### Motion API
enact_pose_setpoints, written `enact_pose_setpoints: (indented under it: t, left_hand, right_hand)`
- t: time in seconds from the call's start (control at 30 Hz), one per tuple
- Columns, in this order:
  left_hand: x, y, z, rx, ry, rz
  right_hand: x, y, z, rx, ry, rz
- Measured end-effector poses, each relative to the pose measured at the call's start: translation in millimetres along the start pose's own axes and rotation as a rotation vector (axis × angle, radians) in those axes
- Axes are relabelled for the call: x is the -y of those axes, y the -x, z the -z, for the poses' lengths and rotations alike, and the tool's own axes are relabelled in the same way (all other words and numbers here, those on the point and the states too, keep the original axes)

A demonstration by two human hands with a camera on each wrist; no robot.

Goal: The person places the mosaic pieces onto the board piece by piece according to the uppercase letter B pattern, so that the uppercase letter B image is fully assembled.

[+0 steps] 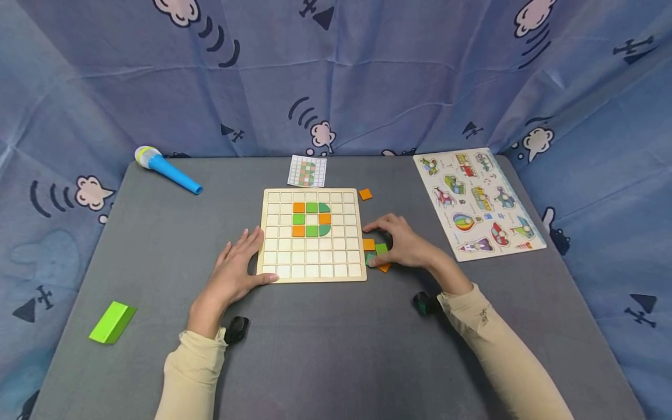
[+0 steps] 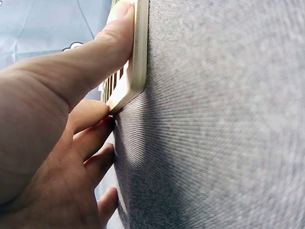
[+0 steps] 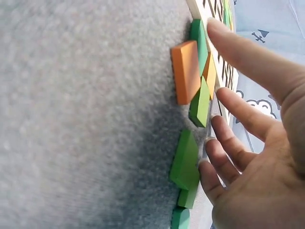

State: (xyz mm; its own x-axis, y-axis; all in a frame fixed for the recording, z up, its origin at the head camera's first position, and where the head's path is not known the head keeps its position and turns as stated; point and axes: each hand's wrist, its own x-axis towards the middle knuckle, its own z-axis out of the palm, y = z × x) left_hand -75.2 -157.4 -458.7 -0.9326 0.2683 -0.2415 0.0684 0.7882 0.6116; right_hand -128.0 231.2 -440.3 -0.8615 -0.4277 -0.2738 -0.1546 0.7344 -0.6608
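Note:
A pale wooden grid board (image 1: 283, 256) lies on the table. A block of orange, light green and rounded dark green tiles (image 1: 312, 231) is set in its upper middle, around one bare cell. My left hand (image 1: 233, 271) rests against the board's left side, its thumb on the front edge and its fingers extended. Beyond the board's right edge, my right hand (image 1: 406, 242) hovers over loose tiles, thumb and fingers spread. In the right wrist view an orange tile (image 3: 186, 71), a dark green piece (image 3: 198, 43) and a light green tile (image 3: 200, 105) lie under the thumb.
Behind the board lies a small pattern card (image 1: 307, 171), with a lone orange tile (image 1: 365, 193) to its right. A picture puzzle board (image 1: 478, 204) lies at the right. A blue toy microphone (image 1: 170, 171) and a green block (image 1: 112, 322) are on the left.

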Motion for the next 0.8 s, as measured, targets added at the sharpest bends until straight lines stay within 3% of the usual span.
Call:
enact_pose_setpoints:
  t: [0.3, 0.8]
  left_hand:
    - [0.2, 0.2, -0.6, 0.005, 0.007, 0.008]
    - [-1.2, 0.6, 0.6, 0.001, 0.009, 0.003]
  right_hand:
    - [-2.3, 6.2, -4.3, -0.001, -0.009, 0.016]
    - [-5.9, 9.4, -2.7, -0.098, -0.047, -0.001]
